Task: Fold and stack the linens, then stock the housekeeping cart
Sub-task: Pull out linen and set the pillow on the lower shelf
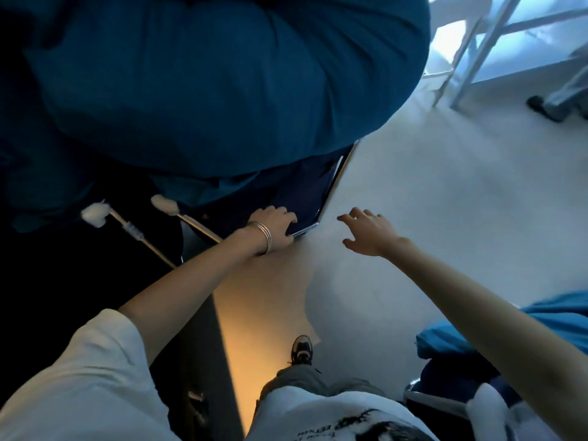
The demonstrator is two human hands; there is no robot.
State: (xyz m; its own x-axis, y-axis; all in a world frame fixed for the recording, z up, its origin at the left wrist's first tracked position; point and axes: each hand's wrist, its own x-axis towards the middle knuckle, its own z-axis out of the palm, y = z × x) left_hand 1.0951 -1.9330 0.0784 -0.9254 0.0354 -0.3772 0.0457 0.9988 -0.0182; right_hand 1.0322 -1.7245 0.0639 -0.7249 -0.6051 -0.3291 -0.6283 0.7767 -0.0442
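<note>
The fingers (288, 219) of the left hand (272, 226) are curled over the metal corner of the cart frame (321, 205), gripping its rim, with silver bangles (262, 237) round the wrist just behind. The right hand (366, 232) hangs in the air beside that corner, apart from it, with its fingers (346, 218) spread wide and holding nothing, palm down above the pale floor (445, 218).

A great bulging dark blue linen bag (222, 84) fills the upper left of the view and swells out over the cart frame, its lower folds hanging just above the gripping hand. To the left of that hand two thin light poles (149, 243) slant upward, each tipped with a white fluffy head (95, 213); the nearer pole runs under the left forearm.

At the lower right edge lies a heap of lighter blue linen (471, 338), partly hidden behind the right forearm, with something white (486, 405) and a metal rim beneath it; what holds it I cannot tell.

Below, a white shirt, grey trousers and one dark shoe (300, 350) stand on the floor. White metal legs (477, 52) cross at the upper right.
</note>
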